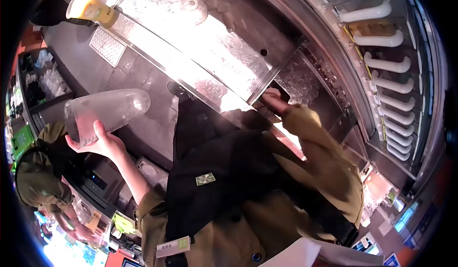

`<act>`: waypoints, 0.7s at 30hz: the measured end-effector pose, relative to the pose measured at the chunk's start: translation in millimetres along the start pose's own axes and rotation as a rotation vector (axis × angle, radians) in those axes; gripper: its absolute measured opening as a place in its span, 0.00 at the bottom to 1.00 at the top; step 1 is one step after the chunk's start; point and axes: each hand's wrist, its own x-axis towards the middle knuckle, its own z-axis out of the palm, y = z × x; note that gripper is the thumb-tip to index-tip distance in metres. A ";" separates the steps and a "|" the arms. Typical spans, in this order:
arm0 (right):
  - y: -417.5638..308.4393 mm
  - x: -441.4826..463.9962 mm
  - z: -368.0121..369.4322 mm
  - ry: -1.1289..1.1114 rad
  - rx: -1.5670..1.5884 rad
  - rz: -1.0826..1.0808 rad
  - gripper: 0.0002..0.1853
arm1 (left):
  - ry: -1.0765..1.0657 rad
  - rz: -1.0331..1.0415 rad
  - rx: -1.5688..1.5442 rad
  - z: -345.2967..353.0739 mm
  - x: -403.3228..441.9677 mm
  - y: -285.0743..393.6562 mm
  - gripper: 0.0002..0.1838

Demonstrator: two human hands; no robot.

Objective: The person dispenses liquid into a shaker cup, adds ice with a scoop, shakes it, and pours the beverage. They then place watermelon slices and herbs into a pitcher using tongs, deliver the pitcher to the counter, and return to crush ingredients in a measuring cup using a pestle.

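Note:
My left hand (102, 145) is closed around the wide end of a large clear plastic cup (107, 112), which lies tilted on its side in the air. Its rounded narrow end points to the right, and small droplets or bits show inside. My right hand (274, 99) reaches into a metal bin of ice (300, 83) at the counter's edge. Its fingers are curled by a dark object that is mostly hidden, so I cannot tell what they grip.
A yellow drink cup (88, 7) stands at the counter's far left end. A clear cup (193, 9) sits on the bright metal counter (210, 47). White curved handles (389, 66) line the right side. Another person's sleeve (43, 176) is at left, close to my cup.

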 end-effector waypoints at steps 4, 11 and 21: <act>3.0 -5.8 -13.8 0.016 -0.020 -0.026 0.22 | -0.078 0.051 -0.032 0.7 -9.5 -2.4 0.47; 51.6 -62.0 -72.0 -0.077 -0.086 -0.279 0.21 | -0.127 0.030 -0.071 27.4 0.7 -1.6 0.49; 131.1 -112.1 -83.7 0.098 0.449 -0.015 0.15 | -0.130 0.015 -0.091 48.7 19.3 2.3 0.45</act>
